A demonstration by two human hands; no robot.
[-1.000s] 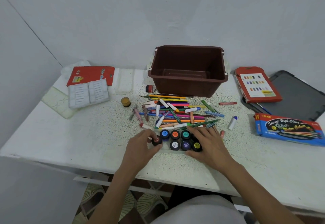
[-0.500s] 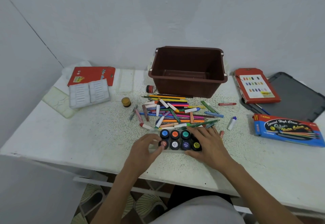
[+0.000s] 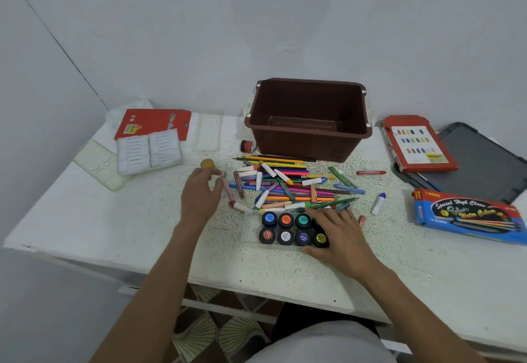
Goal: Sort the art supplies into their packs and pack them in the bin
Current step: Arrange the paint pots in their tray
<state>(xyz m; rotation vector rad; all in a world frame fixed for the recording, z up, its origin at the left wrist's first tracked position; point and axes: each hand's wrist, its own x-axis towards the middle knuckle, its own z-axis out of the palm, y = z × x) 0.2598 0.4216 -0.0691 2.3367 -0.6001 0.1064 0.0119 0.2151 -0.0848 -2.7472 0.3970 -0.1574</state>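
Paint-pot tray: right end hidden under right hand, fingers flat, spread. Left hand blurred near yellow pot, fingers loosely apart.

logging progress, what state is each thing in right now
bin, upright, empty
tray, holds capped paint pots
yellow pot, loose, outside tray
red pot, loose beside bin
pens, loose heap
left hand, holds nothing, near yellow pot
right hand, flat on tray
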